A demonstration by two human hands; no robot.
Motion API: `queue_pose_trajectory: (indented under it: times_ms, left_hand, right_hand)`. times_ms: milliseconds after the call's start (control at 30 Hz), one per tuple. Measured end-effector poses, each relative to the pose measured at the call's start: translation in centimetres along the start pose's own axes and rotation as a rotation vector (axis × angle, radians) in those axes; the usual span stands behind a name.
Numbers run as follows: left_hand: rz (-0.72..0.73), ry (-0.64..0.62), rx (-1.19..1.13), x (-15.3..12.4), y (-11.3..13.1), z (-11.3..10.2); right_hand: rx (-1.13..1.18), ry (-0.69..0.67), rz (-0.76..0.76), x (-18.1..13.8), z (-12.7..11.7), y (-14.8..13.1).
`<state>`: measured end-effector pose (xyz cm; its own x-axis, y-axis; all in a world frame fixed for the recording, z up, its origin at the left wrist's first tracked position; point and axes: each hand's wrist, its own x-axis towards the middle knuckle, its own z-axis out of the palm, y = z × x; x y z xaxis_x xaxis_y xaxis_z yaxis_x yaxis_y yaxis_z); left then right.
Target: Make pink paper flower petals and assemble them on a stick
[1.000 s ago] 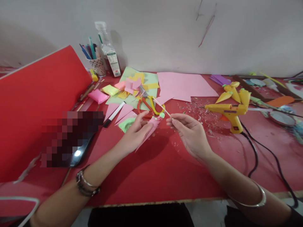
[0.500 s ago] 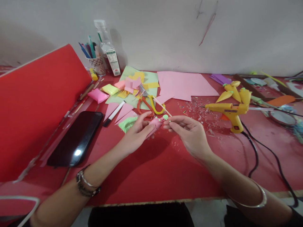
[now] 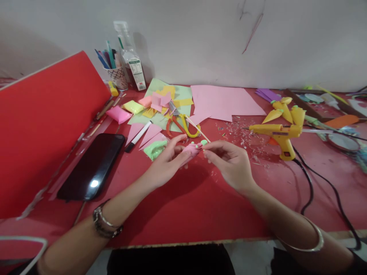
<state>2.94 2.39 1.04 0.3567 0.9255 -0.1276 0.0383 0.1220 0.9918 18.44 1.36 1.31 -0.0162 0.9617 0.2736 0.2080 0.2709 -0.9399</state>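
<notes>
Pink piece with green dots point(image 3: 190, 150), one, gripped between thumb and partly curled fingers of the left hand point(image 3: 165, 165) above the red counter point(image 3: 183, 214), beside the right hand point(image 3: 234, 163), its fingertips pinched together on a slender stick point(image 3: 198, 129).

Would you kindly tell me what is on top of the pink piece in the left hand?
Small green dots show on the pink piece; the left hand covers part of it, hiding anything there.
</notes>
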Motion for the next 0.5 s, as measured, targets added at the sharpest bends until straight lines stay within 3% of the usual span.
queue_pose_trajectory:
  times_ms: [233,500]
  left_hand:
    - [-0.068,-0.001,-0.045,-0.31,0.46,0.44]
    - [-0.063,0.002,-0.024,-0.39,0.37,0.46]
  right_hand:
    - [-0.116,-0.018,-0.074,-0.09,0.07,0.29]
    - [-0.117,-0.023,-0.057,-0.14,0.07,0.32]
